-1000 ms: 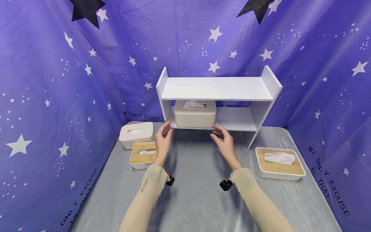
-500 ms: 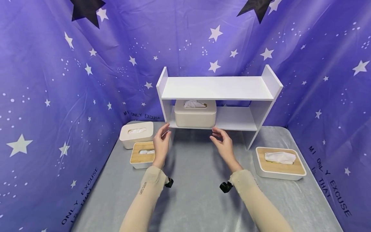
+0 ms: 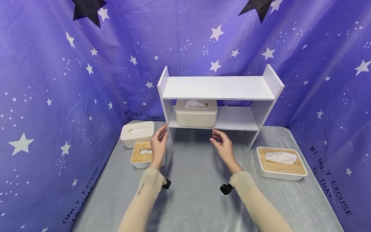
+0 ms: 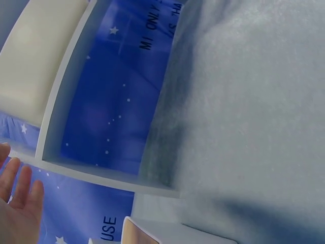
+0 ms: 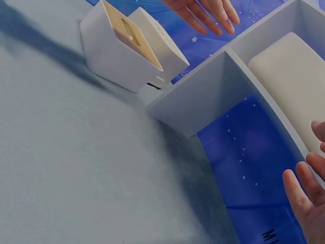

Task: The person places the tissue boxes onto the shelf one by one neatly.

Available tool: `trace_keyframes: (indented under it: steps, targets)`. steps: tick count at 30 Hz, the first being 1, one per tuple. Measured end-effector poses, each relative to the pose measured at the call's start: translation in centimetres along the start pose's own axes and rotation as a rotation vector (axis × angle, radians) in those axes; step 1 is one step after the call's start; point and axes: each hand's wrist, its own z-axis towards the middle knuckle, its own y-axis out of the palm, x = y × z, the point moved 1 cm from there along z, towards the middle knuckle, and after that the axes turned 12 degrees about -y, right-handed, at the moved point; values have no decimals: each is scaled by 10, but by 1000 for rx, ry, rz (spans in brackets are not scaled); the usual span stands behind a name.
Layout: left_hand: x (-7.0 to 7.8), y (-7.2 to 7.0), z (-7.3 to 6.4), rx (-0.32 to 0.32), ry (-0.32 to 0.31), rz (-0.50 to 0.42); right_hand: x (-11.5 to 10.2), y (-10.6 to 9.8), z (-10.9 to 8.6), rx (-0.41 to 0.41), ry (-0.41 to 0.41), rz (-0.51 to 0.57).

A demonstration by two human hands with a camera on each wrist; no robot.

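A cream tissue box [image 3: 196,117] with white tissue in its slot stands on the lower board of the white shelf [image 3: 217,88], toward the left side. My left hand [image 3: 158,148] is just off the shelf's left panel, fingers loosely bent and holding nothing. It partly covers a smaller wood-topped tissue box [image 3: 140,157] on the table. Below the front edge of the lower board hovers my right hand [image 3: 224,147], apart from the cream box and likewise holding nothing. In the right wrist view, the fingers [image 5: 299,195] of that hand are spread near the board's edge.
Behind the small wood-topped box sits another cream tissue box [image 3: 137,137]. A larger wood-topped tissue box [image 3: 279,162] lies on the grey table [image 3: 197,199] at the right. A purple star-patterned curtain [image 3: 185,38] surrounds the table.
My left hand has moved left and slightly down, away from the cream box and the shelf. My right hand has dropped slightly from the board's edge. The cream box stays in place.
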Motion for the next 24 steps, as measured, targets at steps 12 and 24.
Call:
trace_keyframes:
  steps: [12,24]
  targets:
    - [-6,-5,-2,7,11,-19,7,4,-7,-18,12,-5]
    - [-13,-13,-3,32,-12,37,9,7,-11,-30,10,-29]
